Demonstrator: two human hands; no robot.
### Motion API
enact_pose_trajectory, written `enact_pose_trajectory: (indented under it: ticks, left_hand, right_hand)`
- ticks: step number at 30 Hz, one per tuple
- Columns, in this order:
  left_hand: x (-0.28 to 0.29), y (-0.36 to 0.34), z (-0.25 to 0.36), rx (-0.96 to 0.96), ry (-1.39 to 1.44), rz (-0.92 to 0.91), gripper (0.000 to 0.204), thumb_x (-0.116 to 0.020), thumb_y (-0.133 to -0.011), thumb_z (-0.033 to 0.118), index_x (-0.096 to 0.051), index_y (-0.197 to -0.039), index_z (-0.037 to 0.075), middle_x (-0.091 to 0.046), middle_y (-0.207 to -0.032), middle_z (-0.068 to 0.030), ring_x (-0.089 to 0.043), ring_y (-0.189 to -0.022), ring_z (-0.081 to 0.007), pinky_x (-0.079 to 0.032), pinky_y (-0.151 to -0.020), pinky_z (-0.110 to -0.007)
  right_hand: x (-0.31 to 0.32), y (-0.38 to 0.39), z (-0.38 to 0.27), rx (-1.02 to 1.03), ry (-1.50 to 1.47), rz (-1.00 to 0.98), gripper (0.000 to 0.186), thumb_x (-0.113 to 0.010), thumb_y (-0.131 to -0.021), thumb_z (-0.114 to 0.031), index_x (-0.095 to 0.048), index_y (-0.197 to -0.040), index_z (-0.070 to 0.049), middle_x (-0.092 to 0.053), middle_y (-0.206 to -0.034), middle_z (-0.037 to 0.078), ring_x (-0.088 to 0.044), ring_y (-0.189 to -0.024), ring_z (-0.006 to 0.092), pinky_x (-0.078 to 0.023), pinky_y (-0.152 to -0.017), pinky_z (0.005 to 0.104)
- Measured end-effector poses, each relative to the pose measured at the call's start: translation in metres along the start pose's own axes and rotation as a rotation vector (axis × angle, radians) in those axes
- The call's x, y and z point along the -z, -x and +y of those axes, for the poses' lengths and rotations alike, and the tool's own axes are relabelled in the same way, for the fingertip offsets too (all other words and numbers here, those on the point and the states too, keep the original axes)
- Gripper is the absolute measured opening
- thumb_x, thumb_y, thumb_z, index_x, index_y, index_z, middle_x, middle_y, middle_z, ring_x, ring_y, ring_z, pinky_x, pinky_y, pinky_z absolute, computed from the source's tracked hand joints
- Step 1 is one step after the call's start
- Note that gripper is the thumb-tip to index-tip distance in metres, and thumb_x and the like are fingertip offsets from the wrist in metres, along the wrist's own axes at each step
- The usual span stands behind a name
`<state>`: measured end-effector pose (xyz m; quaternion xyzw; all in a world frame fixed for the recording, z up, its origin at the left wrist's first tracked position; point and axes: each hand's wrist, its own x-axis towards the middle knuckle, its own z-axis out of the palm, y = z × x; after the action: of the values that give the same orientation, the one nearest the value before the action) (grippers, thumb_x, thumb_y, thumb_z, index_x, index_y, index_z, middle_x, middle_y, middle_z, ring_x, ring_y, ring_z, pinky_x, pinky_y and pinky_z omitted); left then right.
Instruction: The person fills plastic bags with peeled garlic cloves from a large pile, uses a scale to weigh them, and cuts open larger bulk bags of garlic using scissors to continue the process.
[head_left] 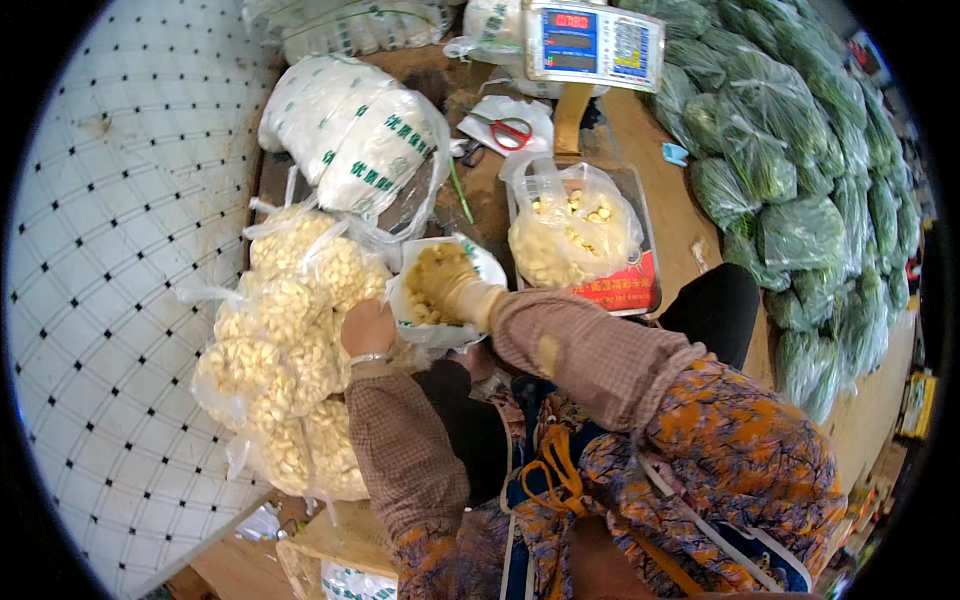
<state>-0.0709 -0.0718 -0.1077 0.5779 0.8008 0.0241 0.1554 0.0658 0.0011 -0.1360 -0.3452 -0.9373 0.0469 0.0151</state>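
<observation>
In the head view, the gloved right hand (455, 288) is down in the open white bag (488, 262), straight ahead of the body; I cannot tell whether its fingers are apart or together; the bare left hand (368, 328) is at that bag's near left edge, its grip unclear; the part-filled bag (590, 235) on the scale (638, 280) lies rightward, nearer the right hand.
</observation>
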Motion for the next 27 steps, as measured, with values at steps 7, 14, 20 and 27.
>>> enact_pose_trajectory:
  ticks: [7,14,20,27]
  left_hand:
    - [0.002,-0.002,-0.002,0.041,0.091,0.1,0.03,-0.052,-0.072,0.03,-0.059,-0.068,0.002,-0.057,-0.073,-0.0181,-0.055,-0.068,-0.0344,-0.042,-0.061,-0.044]
    - [0.026,-0.001,0.027,-0.042,0.24,0.181,0.032,-0.06,-0.07,0.033,-0.055,-0.064,0.002,-0.054,-0.065,-0.0137,-0.051,-0.061,-0.0287,-0.04,-0.055,-0.036]
    - [0.049,0.004,0.063,-0.118,0.717,0.789,0.012,-0.057,-0.075,0.01,-0.052,-0.07,0.0,-0.05,-0.069,-0.0059,-0.047,-0.062,-0.0151,-0.039,-0.054,-0.025]
    - [0.01,0.0,0.166,-0.889,0.679,0.371,0.026,-0.055,-0.076,0.006,-0.05,-0.102,0.002,-0.05,-0.107,-0.0155,-0.056,-0.078,-0.0218,-0.046,-0.067,-0.027]
  right_hand:
    - [-0.011,-0.005,-0.001,0.266,-0.183,0.113,0.02,-0.061,-0.057,-0.028,-0.063,-0.065,-0.009,-0.06,-0.074,0.013,-0.058,-0.072,0.0285,-0.044,-0.066,0.0374]
    - [0.013,-0.002,0.015,-0.088,-0.633,-0.234,0.023,-0.061,-0.061,-0.019,-0.064,-0.082,-0.01,-0.06,-0.086,0.012,-0.057,-0.084,0.0276,-0.044,-0.071,0.0359]
    - [0.071,0.021,0.026,0.035,-1.349,0.292,0.024,-0.06,-0.06,-0.008,-0.059,-0.085,-0.007,-0.057,-0.077,0.008,-0.054,-0.077,0.019,-0.044,-0.069,0.0296]
    - [0.153,0.109,0.147,-0.342,-1.75,0.669,0.018,-0.055,-0.074,-0.008,-0.055,-0.091,-0.007,-0.052,-0.074,-0.002,-0.047,-0.061,0.0043,-0.04,-0.052,0.0188]
